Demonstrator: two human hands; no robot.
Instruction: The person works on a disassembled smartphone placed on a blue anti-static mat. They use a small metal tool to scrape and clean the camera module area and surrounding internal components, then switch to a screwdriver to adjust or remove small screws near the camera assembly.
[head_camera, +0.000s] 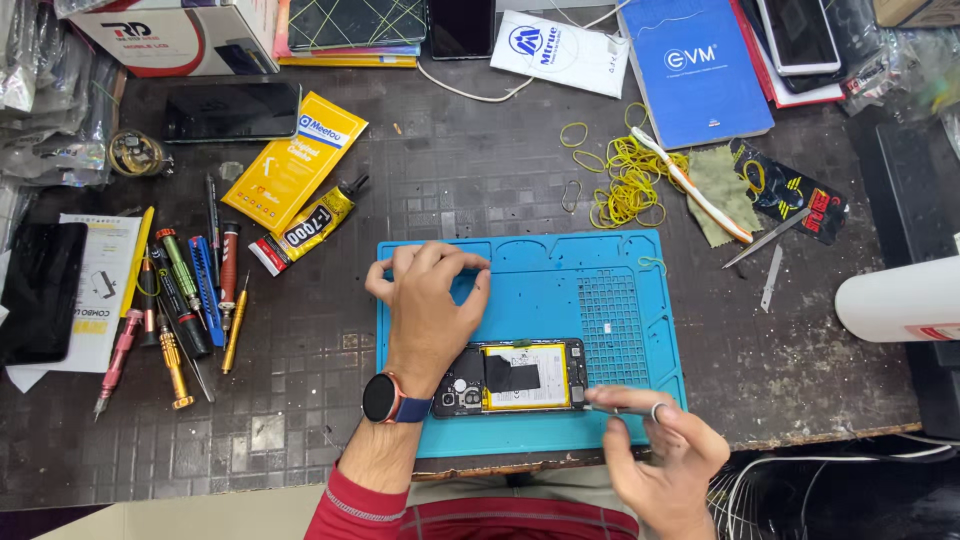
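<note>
1. Head view is showing us an opened phone (515, 377) lying back-up on a blue mat (540, 280), its cover off and the yellow-and-white battery and dark camera block exposed.
2. Our left hand (428, 300) is resting palm-down on the mat just above the phone's camera end, fingers curled and fingertips pressing the mat; it is not gripping anything we can make out, and the wrist with the watch (381, 398) is lying against the phone's left end.
3. Our right hand (660, 455) is pinching a thin metal tool (612, 408) between thumb and fingers, its tip touching the phone's lower right corner.
4. We are judging the phone to be light and stiff along its frame, but fragile inside: the battery is soft enough to dent or puncture, and the board beside it is delicate.
5. We are thinking the safest hold is by the long outer edges of the frame, away from the battery face.
6. The mat looks rubbery, so it is probably keeping the phone from sliding.
7. Left of our left hand, screwdrivers (185, 295) and a glue tube (305, 228) are lying well apart from the phone; beyond our right hand, yellow rubber bands (625, 175) are lying in a heap.
</note>
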